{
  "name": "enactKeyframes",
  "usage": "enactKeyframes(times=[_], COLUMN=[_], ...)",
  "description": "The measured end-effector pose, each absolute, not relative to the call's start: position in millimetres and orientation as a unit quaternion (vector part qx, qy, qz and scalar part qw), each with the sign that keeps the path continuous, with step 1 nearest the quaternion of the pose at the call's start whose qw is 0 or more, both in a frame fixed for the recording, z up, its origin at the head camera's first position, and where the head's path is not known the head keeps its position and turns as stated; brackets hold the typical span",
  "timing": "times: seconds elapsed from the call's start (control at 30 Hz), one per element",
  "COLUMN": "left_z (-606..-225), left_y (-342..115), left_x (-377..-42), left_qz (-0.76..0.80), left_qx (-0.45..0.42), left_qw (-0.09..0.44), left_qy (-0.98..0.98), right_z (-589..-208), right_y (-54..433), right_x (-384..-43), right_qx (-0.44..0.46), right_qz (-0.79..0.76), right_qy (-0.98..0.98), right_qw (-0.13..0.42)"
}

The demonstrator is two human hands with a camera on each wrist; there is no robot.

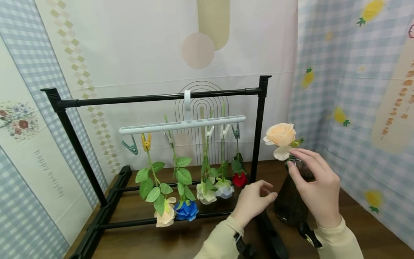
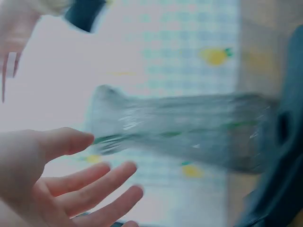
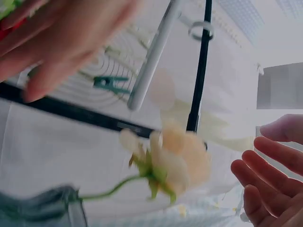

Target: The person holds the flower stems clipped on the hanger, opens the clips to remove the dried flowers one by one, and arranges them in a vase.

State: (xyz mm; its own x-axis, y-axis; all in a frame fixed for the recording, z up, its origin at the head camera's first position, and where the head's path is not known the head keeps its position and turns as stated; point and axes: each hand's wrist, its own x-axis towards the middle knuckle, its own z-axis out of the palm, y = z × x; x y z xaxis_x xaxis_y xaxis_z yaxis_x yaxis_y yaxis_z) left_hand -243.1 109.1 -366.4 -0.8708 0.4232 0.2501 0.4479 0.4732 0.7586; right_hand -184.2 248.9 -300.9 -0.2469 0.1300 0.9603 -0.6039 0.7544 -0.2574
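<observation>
A peach rose (image 1: 280,135) is standing head-up in a glass vase (image 1: 291,198) on the right side of the brown table (image 1: 129,242), just right of the black rack (image 1: 136,99). The green stem is running down inside the glass, as the left wrist view is showing.

The right hand (image 1: 318,183) is hovering beside the rose at the vase's mouth, its thumb and fingers spread apart and holding nothing; in the right wrist view a gap is showing between the fingers and the flower. The left hand (image 1: 253,199) is hovering left of the vase, near the rack's right post, its fingers loosely bent, its thumb standing apart and its grasp holding nothing. Whether its thumb is touching the glass, I cannot tell.

On the rack's top bar a pale blue hanger (image 1: 155,127) is hanging by its hook, with its right end tilting slightly up. A teal clip (image 1: 130,146) is dangling at its left end. Further right, a yellow clip (image 1: 146,142) and other clips are holding flowers upside down by their stems: from left to right, a cream-peach flower (image 1: 165,214), a blue flower (image 1: 186,210), a cream-white flower (image 1: 206,193), a pale blue flower (image 1: 224,189) and a red flower (image 1: 239,180). Patterned cloth (image 1: 139,46) is hanging on the far side, and blue checked cloth (image 1: 323,93) is covering the right.
</observation>
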Motion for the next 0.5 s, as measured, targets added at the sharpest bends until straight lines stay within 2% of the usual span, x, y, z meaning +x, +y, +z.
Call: enactKeyframes(times=[0.27, 0.5], left_z=[-313, -280], left_y=[43, -18], left_x=[-232, -225], left_qz=[-0.476, -0.492], left_qx=[-0.277, -0.224], left_qw=[0.113, 0.237], left_qy=[-0.827, -0.807], right_z=[-290, -280], right_y=[218, 177], right_x=[-195, -206], right_qx=[0.235, 0.326], right_qz=[0.322, 0.335], right_qy=[-0.699, -0.673], right_qw=[0.594, 0.574])
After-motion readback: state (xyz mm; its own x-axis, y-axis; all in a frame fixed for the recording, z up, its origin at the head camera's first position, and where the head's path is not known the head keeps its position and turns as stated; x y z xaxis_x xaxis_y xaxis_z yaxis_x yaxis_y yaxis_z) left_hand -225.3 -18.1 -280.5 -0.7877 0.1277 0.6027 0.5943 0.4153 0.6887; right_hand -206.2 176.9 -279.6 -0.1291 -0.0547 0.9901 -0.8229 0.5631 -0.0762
